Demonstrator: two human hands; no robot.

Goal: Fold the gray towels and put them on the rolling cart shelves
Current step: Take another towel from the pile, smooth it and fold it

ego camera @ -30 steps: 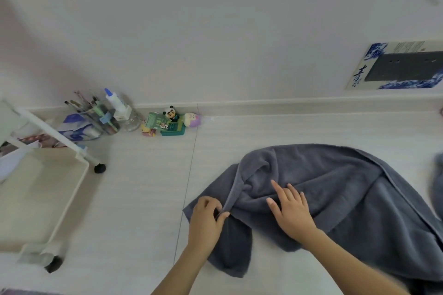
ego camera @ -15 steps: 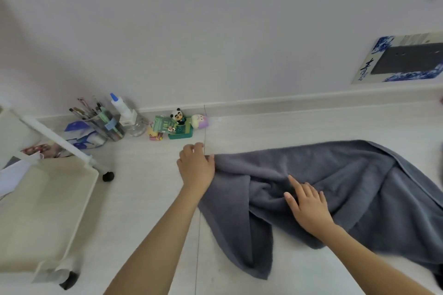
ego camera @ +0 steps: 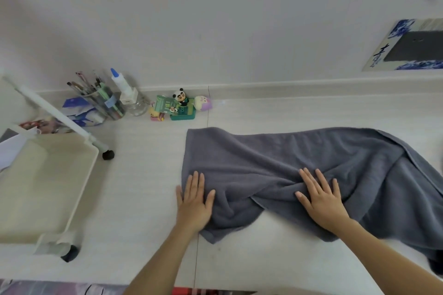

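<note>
I am pressing my left hand (ego camera: 194,202) flat, fingers straight, on the left edge of the gray towel (ego camera: 299,165), and my right hand (ego camera: 321,195) is lying flat too, fingers spread over the bunched twist near its middle; neither is gripping anything. The towel is lying on the pale floor (ego camera: 143,175), to the right of the rolling cart (ego camera: 45,184). I am judging that if I fold now, that twisted ridge under my right palm gets trapped and the fold comes out lumpy and crooked; the far right part is running out of view, so it could drag unevenly. I am counting one towel clearly, one cart with one tray showing, and two hands.
</note>
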